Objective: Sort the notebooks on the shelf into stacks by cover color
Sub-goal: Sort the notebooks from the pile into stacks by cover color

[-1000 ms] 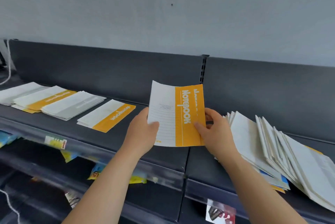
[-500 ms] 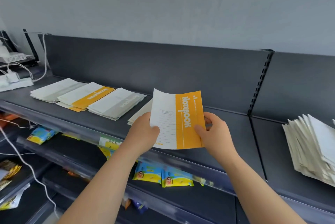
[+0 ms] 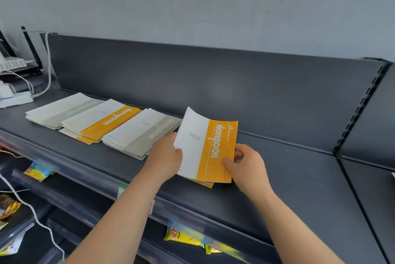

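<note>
While both hands pinch it by its side edges, left hand at the white margin and right hand at the orange band, the notebook stands tilted over the shelf middle, just above orange covers lying near the front edge. Toward the left end: grey stack, orange stack, white stack. Risk: released tilted, it may slide off the front edge, or land askew.

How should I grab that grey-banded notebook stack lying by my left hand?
Grip the grey-banded stack by its near short end, coming from the shelf front: it lies flat, the orange-banded stack crowds its left side and the back panel closes its far end.
</note>
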The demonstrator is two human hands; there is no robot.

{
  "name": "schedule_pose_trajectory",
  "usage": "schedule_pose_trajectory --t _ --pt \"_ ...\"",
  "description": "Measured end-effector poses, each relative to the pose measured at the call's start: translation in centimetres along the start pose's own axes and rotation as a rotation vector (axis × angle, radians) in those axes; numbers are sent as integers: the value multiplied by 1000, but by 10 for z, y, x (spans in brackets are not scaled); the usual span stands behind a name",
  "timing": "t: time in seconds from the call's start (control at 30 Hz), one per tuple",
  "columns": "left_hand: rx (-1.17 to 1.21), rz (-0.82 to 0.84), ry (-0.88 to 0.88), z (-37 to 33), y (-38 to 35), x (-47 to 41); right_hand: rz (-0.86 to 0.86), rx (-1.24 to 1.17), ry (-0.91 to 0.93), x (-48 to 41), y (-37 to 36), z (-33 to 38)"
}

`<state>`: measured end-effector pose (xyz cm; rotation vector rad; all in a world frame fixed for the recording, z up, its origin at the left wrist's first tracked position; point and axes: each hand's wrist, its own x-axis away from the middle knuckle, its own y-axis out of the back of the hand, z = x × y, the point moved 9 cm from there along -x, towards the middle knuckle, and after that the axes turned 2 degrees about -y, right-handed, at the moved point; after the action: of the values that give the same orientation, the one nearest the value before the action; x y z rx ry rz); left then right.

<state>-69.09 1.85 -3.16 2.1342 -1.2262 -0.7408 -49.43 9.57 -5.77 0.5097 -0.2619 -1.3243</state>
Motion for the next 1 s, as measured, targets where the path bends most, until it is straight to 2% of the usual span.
schedule_pose_trajectory --t 0.2,0.43,0.63,0.8,1.0 --pt "-120 106 -28 21 -11 -25 37 126 -91 -11 -20 -13" --pt "-220 158 -58 39 -18 -42 33 452 -134 -12 -33 -11" --pt "-372 206 -150 36 -20 -40 2 495 -155 -7 -32 -3" --pt "-436 92 -356 -1 -4 -33 -186 591 -114 8 0 12" --pt "-251 85 -575 -55 -7 -6 -369 712 -90 40 45 20"
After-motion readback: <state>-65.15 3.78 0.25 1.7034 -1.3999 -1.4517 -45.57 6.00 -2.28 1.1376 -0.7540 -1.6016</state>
